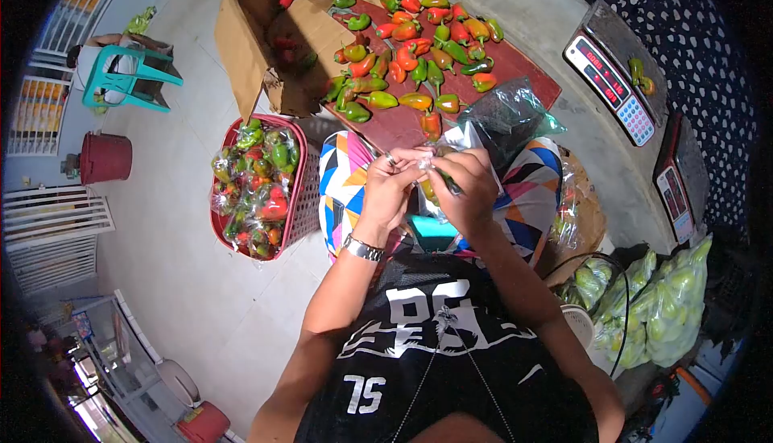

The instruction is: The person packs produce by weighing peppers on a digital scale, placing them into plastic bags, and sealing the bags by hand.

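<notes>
My left hand point(393, 189) and my right hand point(467, 189) meet above my lap, fingers pinched on the gathered top of a clear plastic bag point(429, 191) with peppers inside. A dark green piece, perhaps a pepper stem or tip, shows by my right fingers. Just beyond, a red board point(515, 73) carries many loose red, orange and green peppers point(405, 58). Dark clear plastic bags point(511, 117) lie on the board's near right corner. Under my hands is a teal object point(433, 232).
A red basket point(307, 193) of bagged peppers stands left, beside an open cardboard box point(241, 45). Two digital scales point(609, 89) are at right, above bags of green produce point(668, 306). Far left, a person sits by a teal chair point(121, 77).
</notes>
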A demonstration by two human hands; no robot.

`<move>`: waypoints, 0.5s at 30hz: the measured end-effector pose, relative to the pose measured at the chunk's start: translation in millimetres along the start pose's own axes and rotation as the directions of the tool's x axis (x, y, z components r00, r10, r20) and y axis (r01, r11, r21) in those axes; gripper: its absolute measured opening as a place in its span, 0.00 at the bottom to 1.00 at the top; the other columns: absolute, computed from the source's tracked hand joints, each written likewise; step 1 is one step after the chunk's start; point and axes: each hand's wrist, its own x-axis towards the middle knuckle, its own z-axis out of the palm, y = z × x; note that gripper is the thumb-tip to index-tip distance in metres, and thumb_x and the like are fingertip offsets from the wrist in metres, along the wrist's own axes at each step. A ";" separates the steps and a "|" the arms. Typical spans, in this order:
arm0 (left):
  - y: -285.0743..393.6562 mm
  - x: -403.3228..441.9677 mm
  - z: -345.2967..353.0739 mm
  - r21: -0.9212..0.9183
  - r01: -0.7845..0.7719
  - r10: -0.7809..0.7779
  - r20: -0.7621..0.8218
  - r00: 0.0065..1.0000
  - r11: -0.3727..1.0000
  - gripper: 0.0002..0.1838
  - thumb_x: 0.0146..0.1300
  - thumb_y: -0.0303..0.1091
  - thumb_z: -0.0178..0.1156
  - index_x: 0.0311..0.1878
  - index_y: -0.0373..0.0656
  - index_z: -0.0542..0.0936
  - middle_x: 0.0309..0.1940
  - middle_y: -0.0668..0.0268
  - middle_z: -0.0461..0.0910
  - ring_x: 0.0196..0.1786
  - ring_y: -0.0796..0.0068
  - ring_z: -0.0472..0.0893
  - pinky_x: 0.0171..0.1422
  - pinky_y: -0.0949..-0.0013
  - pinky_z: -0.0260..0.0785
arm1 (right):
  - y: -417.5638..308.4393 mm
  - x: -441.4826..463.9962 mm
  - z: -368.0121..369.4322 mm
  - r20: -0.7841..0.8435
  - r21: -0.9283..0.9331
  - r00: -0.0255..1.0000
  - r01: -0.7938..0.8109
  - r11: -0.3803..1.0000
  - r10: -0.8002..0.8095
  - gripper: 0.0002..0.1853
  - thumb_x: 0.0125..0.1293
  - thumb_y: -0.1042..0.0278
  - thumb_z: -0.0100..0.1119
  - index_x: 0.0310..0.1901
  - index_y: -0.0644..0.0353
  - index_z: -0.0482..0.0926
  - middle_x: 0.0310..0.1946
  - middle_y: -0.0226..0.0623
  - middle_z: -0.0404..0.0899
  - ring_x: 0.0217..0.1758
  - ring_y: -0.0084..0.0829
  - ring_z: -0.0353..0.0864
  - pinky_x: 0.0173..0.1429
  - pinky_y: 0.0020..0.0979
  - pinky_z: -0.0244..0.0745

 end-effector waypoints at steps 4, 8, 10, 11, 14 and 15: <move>2.7 -0.1 -1.2 -0.011 0.001 0.000 0.087 0.996 1.000 0.09 0.68 0.17 0.64 0.49 0.35 0.86 0.50 0.58 0.87 0.50 0.74 0.86 0.56 0.71 0.81 | -0.4 -1.6 -3.9 -0.046 0.057 0.999 0.022 0.998 -0.019 0.18 0.50 0.75 0.77 0.44 0.52 0.84 0.42 0.29 0.82 0.46 0.39 0.80 0.51 0.40 0.77; 4.9 -4.5 3.2 0.189 -0.099 0.086 0.073 0.994 0.977 0.09 0.69 0.18 0.64 0.51 0.35 0.85 0.47 0.62 0.88 0.47 0.76 0.86 0.54 0.71 0.81 | 0.3 2.5 -6.3 -0.066 0.085 0.998 0.029 0.996 -0.023 0.19 0.49 0.76 0.76 0.45 0.51 0.83 0.43 0.29 0.83 0.45 0.39 0.80 0.51 0.39 0.77; 12.2 -10.7 13.4 0.295 -0.157 0.144 0.065 0.987 0.943 0.09 0.70 0.19 0.64 0.51 0.34 0.84 0.45 0.64 0.87 0.46 0.78 0.85 0.53 0.73 0.80 | -0.4 3.9 -6.8 -0.064 0.093 0.998 0.035 0.995 -0.030 0.20 0.49 0.76 0.76 0.45 0.51 0.83 0.43 0.29 0.83 0.45 0.39 0.80 0.50 0.39 0.77; 14.1 -12.1 18.4 0.336 -0.195 0.185 0.061 0.981 0.921 0.09 0.70 0.19 0.64 0.51 0.34 0.84 0.44 0.64 0.87 0.45 0.79 0.85 0.52 0.73 0.80 | -1.2 6.5 -7.7 -0.066 0.097 0.997 0.044 0.994 -0.037 0.20 0.49 0.76 0.76 0.45 0.51 0.83 0.43 0.29 0.83 0.45 0.39 0.80 0.50 0.39 0.77; 18.6 -17.0 27.2 0.495 -0.267 0.269 0.070 0.961 0.827 0.09 0.70 0.19 0.64 0.52 0.35 0.83 0.42 0.67 0.86 0.45 0.80 0.83 0.51 0.75 0.77 | -5.3 12.4 -9.6 -0.073 0.120 0.997 0.048 0.992 -0.039 0.20 0.49 0.76 0.75 0.45 0.51 0.82 0.43 0.30 0.83 0.44 0.40 0.80 0.48 0.39 0.78; 21.0 -17.3 27.4 0.566 -0.271 0.270 0.088 0.959 0.779 0.09 0.70 0.19 0.63 0.52 0.35 0.82 0.43 0.67 0.85 0.46 0.80 0.82 0.52 0.75 0.76 | -5.6 13.5 -9.7 -0.079 0.126 0.996 0.046 0.991 -0.036 0.20 0.49 0.76 0.75 0.45 0.51 0.82 0.43 0.30 0.83 0.44 0.40 0.80 0.48 0.39 0.78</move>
